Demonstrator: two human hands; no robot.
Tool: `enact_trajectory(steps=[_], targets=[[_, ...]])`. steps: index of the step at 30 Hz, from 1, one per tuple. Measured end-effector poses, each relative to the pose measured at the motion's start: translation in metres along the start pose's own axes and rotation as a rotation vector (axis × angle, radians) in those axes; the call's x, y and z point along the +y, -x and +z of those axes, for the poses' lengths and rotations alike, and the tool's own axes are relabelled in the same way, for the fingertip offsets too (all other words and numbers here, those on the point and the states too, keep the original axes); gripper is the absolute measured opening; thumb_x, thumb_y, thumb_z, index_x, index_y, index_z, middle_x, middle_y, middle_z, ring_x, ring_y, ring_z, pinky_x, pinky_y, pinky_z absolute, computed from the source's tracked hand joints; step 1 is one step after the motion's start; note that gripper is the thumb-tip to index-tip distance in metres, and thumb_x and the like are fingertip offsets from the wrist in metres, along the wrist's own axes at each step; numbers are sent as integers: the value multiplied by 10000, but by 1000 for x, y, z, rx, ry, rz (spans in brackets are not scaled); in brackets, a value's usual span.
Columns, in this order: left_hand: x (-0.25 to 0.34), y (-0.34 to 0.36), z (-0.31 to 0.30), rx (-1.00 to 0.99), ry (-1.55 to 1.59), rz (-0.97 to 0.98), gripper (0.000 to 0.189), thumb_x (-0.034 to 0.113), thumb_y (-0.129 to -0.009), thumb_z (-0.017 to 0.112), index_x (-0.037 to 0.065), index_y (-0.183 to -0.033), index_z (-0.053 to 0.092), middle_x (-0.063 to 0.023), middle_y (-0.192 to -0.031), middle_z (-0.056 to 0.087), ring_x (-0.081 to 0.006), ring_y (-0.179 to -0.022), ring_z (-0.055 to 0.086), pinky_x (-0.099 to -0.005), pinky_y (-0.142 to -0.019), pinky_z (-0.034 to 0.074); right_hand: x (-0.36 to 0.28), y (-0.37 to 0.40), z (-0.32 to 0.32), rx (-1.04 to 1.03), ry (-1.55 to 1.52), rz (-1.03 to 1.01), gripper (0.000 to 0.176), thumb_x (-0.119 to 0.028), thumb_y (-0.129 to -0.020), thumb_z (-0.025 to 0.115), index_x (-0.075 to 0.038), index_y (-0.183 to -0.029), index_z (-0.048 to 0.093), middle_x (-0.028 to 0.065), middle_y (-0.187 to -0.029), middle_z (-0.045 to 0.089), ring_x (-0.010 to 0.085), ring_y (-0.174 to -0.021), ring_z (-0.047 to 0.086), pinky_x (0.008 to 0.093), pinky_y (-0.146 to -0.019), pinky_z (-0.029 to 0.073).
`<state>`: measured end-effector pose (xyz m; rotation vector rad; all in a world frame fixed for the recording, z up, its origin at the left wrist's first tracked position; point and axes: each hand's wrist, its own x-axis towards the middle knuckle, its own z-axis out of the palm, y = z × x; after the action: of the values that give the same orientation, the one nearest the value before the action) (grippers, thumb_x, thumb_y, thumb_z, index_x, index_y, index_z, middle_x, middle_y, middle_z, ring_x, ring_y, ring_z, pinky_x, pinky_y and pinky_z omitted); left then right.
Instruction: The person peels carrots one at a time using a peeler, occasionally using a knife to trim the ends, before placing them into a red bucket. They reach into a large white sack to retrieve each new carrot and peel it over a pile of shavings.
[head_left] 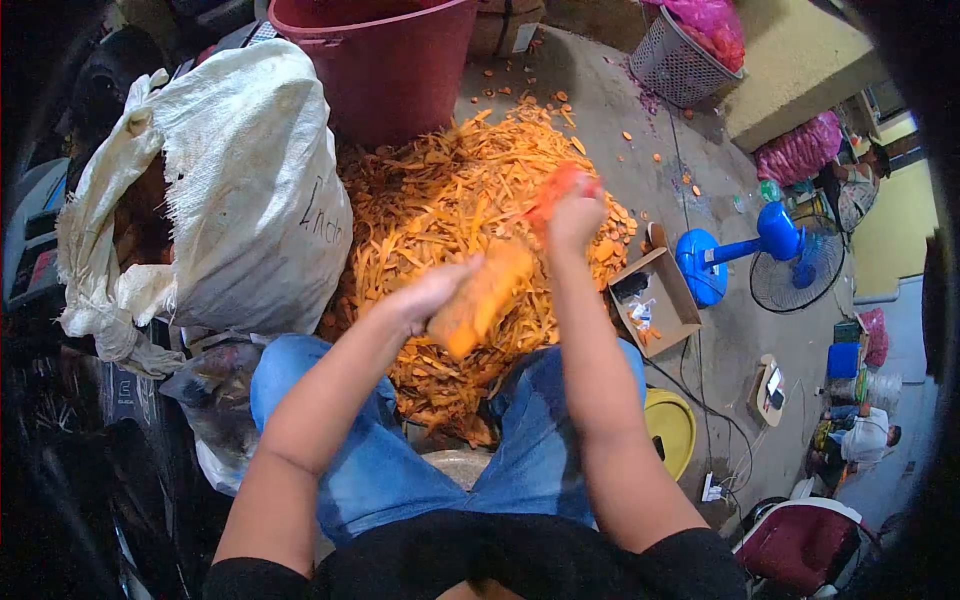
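Observation:
My left hand point(435, 295) is wrapped round a thick, partly peeled carrot point(480, 305), tilted and blurred by motion. My right hand point(578, 222) is closed on a red peeler point(556, 196), up and to the right of the carrot and apart from it; its blade is smeared by motion. Below both hands spreads a large heap of orange peelings point(440, 215), with round cut-off slices along its right side.
On the left stands a white woven sack point(255, 190), its mouth open. A big red tub point(375, 75) is behind the heap. To the right are a cardboard box point(655, 300), a blue fan point(740, 250), a yellow lid point(672, 430) and cables. Another person point(865, 438) sits far right.

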<state>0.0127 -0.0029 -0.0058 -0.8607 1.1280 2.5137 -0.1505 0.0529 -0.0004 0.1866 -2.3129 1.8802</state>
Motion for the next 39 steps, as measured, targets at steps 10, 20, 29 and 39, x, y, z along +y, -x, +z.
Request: enact_trajectory(steps=[10,20,29,39], targets=[[10,-13,-16,126,314,146,397,382,-841,313,73,-1056,438,-75,-897,551,-162,-725,562,-305,-646,474,-5,6,1,-149,-224,202,295,-269,-819,448,-15,-669,445,-7,-533,393,93,-473,349,272,-454,309],[16,-9,-3,297,371,251,393,353,-856,266,62,-1060,436,-85,-945,541,-173,-807,548,-318,-681,467,-19,68,7,-458,-219,-44,279,-251,-823,438,1,-704,461,75,-569,482,163,-517,410,309,-496,343],[12,11,16,-26,86,101,375,346,-846,324,61,-1056,447,-75,-903,555,-143,-723,561,-270,-654,465,29,-21,1,13,-42,104,300,-238,-821,431,19,-670,459,60,-548,487,157,-486,431,294,-490,355],[8,-16,-19,66,291,99,404,373,-849,277,56,-1033,447,-82,-876,544,-171,-734,549,-305,-639,467,-23,34,8,-302,-257,141,250,-222,-824,438,3,-720,471,66,-557,484,136,-509,441,299,-474,343]])
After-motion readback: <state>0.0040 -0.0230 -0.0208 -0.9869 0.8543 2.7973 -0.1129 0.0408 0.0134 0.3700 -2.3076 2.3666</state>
